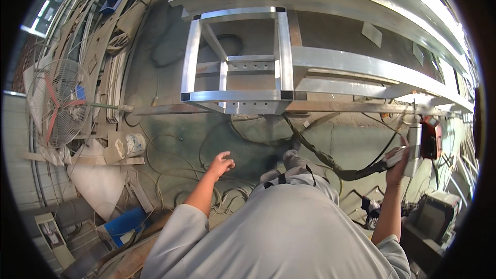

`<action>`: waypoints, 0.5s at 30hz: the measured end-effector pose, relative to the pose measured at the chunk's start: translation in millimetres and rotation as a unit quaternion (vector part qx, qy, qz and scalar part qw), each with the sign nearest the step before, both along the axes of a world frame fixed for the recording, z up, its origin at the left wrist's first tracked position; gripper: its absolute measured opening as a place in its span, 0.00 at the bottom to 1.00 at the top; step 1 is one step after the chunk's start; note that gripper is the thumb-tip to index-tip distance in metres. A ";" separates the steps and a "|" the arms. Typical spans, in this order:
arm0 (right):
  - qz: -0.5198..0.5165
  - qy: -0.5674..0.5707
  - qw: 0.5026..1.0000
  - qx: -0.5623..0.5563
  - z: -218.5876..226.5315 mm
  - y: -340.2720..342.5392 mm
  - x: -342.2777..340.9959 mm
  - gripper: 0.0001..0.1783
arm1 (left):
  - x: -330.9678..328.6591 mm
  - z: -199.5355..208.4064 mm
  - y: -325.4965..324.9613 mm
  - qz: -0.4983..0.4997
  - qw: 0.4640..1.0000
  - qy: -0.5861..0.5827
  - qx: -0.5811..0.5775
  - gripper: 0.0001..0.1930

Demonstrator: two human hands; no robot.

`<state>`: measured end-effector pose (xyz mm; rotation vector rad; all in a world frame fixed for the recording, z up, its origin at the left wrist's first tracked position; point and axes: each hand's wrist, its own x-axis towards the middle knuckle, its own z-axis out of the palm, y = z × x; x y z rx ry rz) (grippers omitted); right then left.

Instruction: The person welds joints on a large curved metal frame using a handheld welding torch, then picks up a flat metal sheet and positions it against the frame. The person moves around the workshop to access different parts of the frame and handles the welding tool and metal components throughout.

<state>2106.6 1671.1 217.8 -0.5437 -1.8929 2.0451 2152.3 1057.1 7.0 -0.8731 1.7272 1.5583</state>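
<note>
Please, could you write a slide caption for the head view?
Left hand empty, right hand gripping the end of a dark hose, metal frame ahead.

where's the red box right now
The red box is toward the right edge of the head view, just beyond the right hand, well right of the metal frame.

There are two hands (222,165), one fan (58,104), one metal frame (232,95) and one red case (432,135).

No texts, numbers or signs can be read.
</note>
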 end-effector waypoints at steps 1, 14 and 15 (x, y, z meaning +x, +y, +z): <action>-0.034 0.022 0.999 -0.030 14.0 7.4 8.8 0.38 | 4.0 -4.1 8.5 -0.014 1.000 0.001 0.018 0.32; -0.163 0.171 0.963 -0.128 65.7 74.8 121.4 0.46 | -31.8 16.4 267.4 -0.405 0.898 0.152 0.082 0.31; -0.168 0.175 0.962 -0.128 64.8 88.9 128.6 0.46 | -38.6 25.6 293.1 -0.433 0.883 0.157 0.089 0.31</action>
